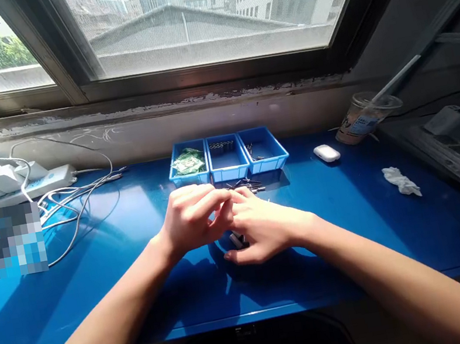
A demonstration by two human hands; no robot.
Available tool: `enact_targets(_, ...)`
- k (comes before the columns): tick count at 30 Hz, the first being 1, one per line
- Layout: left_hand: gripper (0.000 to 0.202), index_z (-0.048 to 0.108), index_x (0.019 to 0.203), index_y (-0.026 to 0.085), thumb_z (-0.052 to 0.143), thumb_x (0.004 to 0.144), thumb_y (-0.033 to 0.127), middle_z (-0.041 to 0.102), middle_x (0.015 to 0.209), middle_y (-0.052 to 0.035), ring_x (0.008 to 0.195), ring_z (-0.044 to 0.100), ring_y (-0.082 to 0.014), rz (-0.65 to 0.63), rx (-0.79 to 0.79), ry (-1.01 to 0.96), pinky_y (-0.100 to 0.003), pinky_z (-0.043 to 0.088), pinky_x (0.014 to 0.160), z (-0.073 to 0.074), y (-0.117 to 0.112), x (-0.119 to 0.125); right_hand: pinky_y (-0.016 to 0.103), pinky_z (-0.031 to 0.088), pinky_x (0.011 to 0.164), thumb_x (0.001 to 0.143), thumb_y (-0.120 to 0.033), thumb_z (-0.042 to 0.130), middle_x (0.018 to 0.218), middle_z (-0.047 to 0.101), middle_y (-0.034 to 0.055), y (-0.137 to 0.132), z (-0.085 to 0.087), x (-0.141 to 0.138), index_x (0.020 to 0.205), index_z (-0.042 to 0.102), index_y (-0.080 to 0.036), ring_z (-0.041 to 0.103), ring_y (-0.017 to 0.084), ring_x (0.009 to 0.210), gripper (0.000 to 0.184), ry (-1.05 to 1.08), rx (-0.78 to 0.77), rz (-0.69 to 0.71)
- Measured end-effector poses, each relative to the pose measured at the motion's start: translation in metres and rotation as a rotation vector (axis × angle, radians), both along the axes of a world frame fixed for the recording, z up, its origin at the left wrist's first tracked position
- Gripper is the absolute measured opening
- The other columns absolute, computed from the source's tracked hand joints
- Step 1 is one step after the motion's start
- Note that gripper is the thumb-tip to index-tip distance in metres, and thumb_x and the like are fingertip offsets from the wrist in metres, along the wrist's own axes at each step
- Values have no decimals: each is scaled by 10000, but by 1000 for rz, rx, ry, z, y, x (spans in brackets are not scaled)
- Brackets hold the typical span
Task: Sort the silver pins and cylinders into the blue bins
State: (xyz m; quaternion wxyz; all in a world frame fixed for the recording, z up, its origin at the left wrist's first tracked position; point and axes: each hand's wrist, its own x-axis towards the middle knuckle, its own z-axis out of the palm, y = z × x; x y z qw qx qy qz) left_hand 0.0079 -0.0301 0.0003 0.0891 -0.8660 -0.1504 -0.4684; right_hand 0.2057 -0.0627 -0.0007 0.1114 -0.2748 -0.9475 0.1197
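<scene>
Bench, left end: white power strip point(51, 180) with plugs on blue bench point(333, 201); tangled cables point(74, 208) toward the middle; pixelated patch point(0, 243) just beside.
Bench, right end: white case point(327, 153), crumpled tissue point(401, 182), plastic cup point(359, 124) with straw, all well apart from the hands; socket strip point(458, 155) in shade beyond.
Behind: window point(196, 29), rooftop and buildings through the glass.
In the way: both hands, right in front of the bins, covering part of the bench and some loose pieces.
Left hand: raised, fingers curled, thumb and forefinger close together, touching the right hand; grip on anything impossible to confirm.
Right hand point(261, 223): palm down, thumb spread toward the left, fingertips mostly behind the left hand point(200, 216); grasp also unclear.
Small pieces point(236, 241): dark and pale, between right thumb and fingers; held or just lying on the bench, unclear; mostly covered, too small to identify.
Slim dark pieces point(254, 184): loose pile on the bench, between hands and bins, partly covered.
Left bin point(189, 178): green-and-white packets point(189, 160).
Middle bin point(228, 161): small round-ended cylinders point(220, 146) along the back.
Right bin point(271, 147): few thin dark pieces at the left side.
</scene>
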Motion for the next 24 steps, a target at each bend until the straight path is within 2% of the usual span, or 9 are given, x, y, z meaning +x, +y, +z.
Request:
enact_targets(2,74,664,904,189,613,926,140,720,703,-6,561,631,-124,-7,-46,-10,-256,499,570,0,-2,1,593,389,1080,886,-467,722,1241,709,134,0,-1,3,1146,722,-212,526,368,1218,364,1,-18,-1)
enact_targets(6,95,673,908,187,599,943,140,711,698,-3,559,606,-121,-27,-104,-15,-255,486,568,-2,-4,7,560,413,1045,902,-366,688,1125,737,112,2,-5,4,999,725,-213,552,346,1167,185,2,-45,-2)
enact_targets(9,95,673,878,179,610,938,142,691,679,-1,548,573,-120,-37,-131,-26,-260,467,557,-5,-5,11,545,394,1066,912,-311,668,1067,746,93,3,-10,2,973,716,-213,562,336,1184,125,29,-43,-17)
enact_targets(14,68,676,875,155,643,919,115,726,732,-23,567,596,-117,-51,-166,-53,-252,467,565,-6,-5,10,514,403,1033,900,-310,663,994,740,75,4,-15,1,987,697,-208,588,320,1138,138,72,-48,-27)
enact_targets(19,93,669,886,175,610,935,123,723,737,-7,574,601,-105,-48,-208,-57,-233,469,569,-7,-3,8,497,398,1030,915,-368,668,1093,739,87,6,-18,1,1026,694,-205,599,307,1105,199,105,-20,-16)
enact_targets(21,91,667,882,174,612,940,131,704,714,-3,571,591,-106,-48,-207,-50,-232,469,568,-7,-3,9,496,396,1032,921,-379,669,1013,742,74,6,-18,1,1013,693,-206,602,306,1089,198,116,-28,-22)
enact_targets(24,77,668,881,167,626,932,128,694,706,2,561,572,-98,-50,-208,-46,-226,452,561,-7,-2,9,496,411,1021,918,-403,673,834,710,52,7,-17,-2,900,689,-201,608,310,1051,203,139,-44,-45)
